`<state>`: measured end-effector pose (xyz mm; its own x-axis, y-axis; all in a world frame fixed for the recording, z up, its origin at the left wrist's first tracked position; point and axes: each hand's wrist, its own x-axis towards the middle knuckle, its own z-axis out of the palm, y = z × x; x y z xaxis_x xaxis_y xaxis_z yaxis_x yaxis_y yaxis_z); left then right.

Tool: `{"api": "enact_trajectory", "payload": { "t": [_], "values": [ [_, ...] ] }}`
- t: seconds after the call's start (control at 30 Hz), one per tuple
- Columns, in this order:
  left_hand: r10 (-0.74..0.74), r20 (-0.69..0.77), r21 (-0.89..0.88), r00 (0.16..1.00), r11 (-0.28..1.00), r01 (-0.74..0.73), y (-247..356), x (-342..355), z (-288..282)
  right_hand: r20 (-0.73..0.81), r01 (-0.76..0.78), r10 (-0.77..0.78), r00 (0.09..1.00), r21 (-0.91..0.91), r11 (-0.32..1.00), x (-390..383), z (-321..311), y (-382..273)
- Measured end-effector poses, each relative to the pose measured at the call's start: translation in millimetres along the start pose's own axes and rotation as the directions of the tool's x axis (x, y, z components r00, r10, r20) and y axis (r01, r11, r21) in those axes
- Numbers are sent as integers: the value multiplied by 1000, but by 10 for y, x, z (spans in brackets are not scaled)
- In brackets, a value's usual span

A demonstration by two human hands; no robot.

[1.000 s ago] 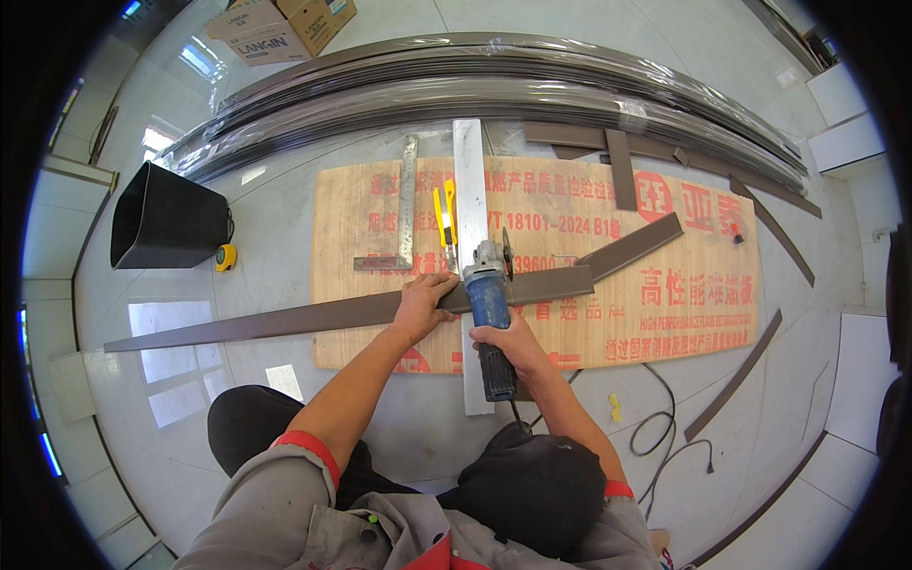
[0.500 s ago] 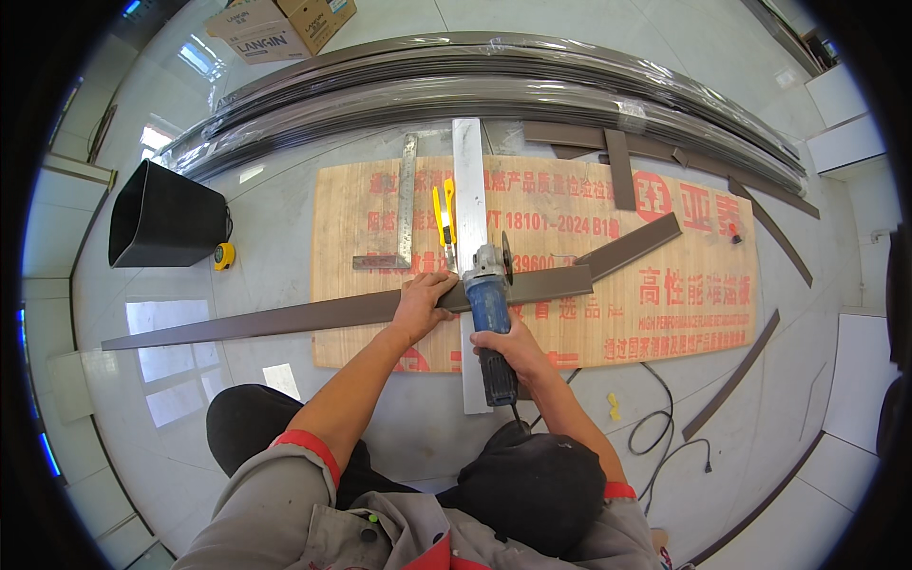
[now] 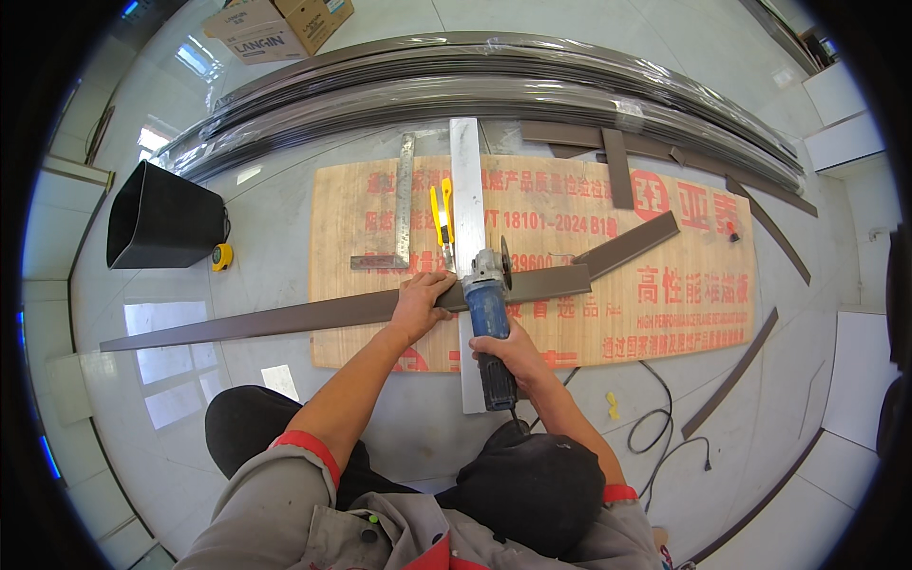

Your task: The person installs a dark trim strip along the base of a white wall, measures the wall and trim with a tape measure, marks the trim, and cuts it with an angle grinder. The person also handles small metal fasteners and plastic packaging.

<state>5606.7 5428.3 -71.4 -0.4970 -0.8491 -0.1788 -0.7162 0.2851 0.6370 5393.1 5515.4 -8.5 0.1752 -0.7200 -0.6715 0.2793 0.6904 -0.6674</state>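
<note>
My left hand (image 3: pixel 421 300) presses flat on a long brown metal strip (image 3: pixel 285 319) that lies across a plywood board (image 3: pixel 560 328). My right hand (image 3: pixel 508 351) grips the handle of a blue angle grinder (image 3: pixel 487 302). The grinder's disc (image 3: pixel 503 263) sits at the strip, just right of my left hand. Under the strip and the grinder, a long silver straight bar (image 3: pixel 467 190) runs away from me. A yellow-handled tool (image 3: pixel 441 217) and a metal square (image 3: pixel 401 214) lie left of that bar.
A black bucket (image 3: pixel 161 218) and a yellow tape measure (image 3: pixel 221 256) stand at the left. Plastic-wrapped bundles of long profiles (image 3: pixel 494 85) lie beyond the board, cardboard boxes (image 3: pixel 280 24) behind them. Brown offcuts (image 3: pixel 731 375) and a black cable (image 3: pixel 665 427) lie at the right.
</note>
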Motion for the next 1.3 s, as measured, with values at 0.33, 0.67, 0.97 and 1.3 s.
{"api": "enact_trajectory", "payload": {
  "t": [0.33,0.67,0.97,1.3],
  "values": [
    [-4,3,0,1000,1000,4,23,0,-10,-10,-18,18,1000,19,1000,-73,4,30],
    [3,-6,-3,1000,1000,-3,10,-2,3,-33,-23,23,999,22,1000,-115,-8,108],
    [4,-2,-4,1000,1000,-4,3,-2,1,-19,-25,25,999,1,1000,-194,-10,108],
    [-4,5,10,1000,1000,4,8,2,13,-35,-34,34,999,2,999,-221,-39,202]
  ]
}}
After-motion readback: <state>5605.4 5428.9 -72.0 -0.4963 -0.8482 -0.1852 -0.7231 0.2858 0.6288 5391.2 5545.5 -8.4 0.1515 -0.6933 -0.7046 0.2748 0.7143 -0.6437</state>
